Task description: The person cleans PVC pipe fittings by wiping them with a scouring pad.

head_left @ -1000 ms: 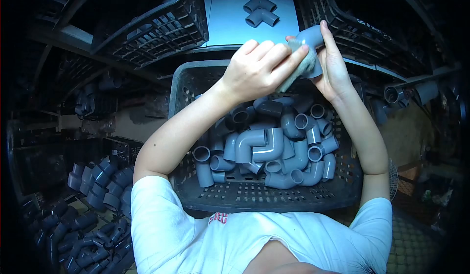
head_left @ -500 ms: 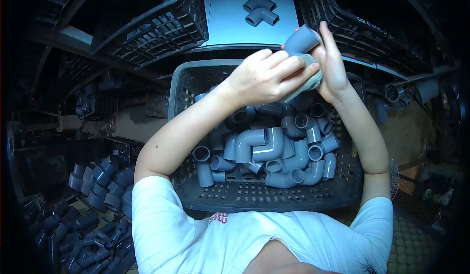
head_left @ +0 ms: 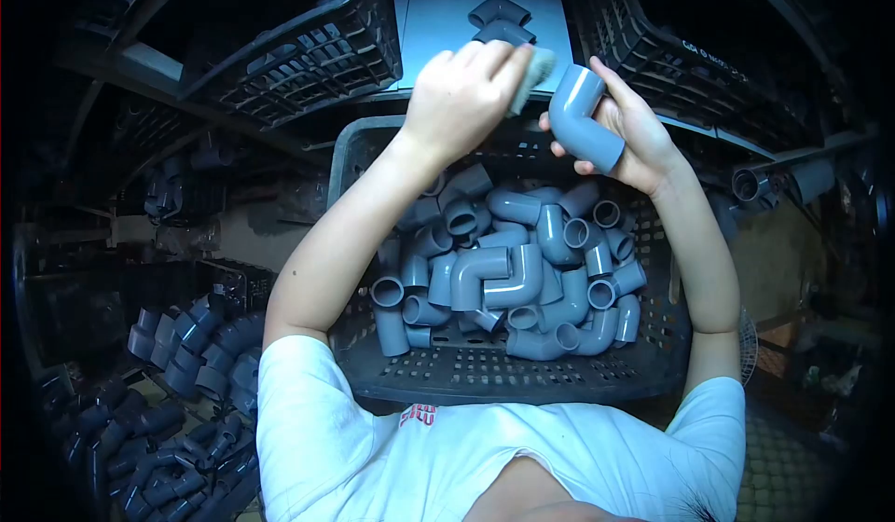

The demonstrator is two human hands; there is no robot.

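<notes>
My left hand [head_left: 461, 93] is closed around a folded, fuzzy grey-green cloth [head_left: 534, 79], above the far left part of a black plastic crate [head_left: 347, 137]. In my right hand [head_left: 643, 140] rests a grey plastic pipe elbow [head_left: 576, 119], its bend turned to the left and my fingers behind it. A small gap separates the cloth from this elbow. Many similar elbows [head_left: 477, 275] lie jumbled in the crate below both hands. Beyond the left hand, more grey elbows [head_left: 501, 11] lie on a pale board [head_left: 429, 19], partly hidden by the hand and cloth.
Black crates stand at the far left [head_left: 298, 56] and far right [head_left: 643, 47], flanking the board. Piles of grey fittings [head_left: 200, 345] lie at lower left. More fittings [head_left: 755, 185] sit on the right side, near a metal rail.
My left hand has drawn the cloth off the elbow, moving left and away. The elbow has turned in my right hand, and now its whole bend shows.
</notes>
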